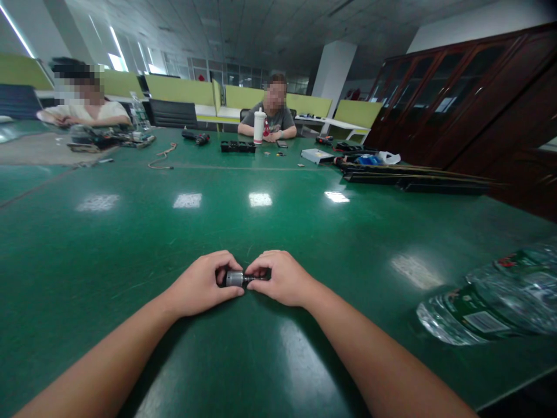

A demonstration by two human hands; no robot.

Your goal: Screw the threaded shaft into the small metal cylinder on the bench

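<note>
Green table (217, 226) under you, cylinder (235, 278) right between your hands, long axis left-right, your left hand (202, 284) gripping its body, your right hand (281, 280) pinching the thin shaft (248, 278) at its right end, neither nearer.

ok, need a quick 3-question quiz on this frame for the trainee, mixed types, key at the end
1. What does the left hand hold?
A) a spoon
B) a silver cylinder
C) a paintbrush

2. True or false: the clear bottle with the green label is nearer to the right hand than to the left.

3. Fill in the colour: the lidded tumbler across the green table is ____.

Key: 1 B; 2 true; 3 white.
</note>
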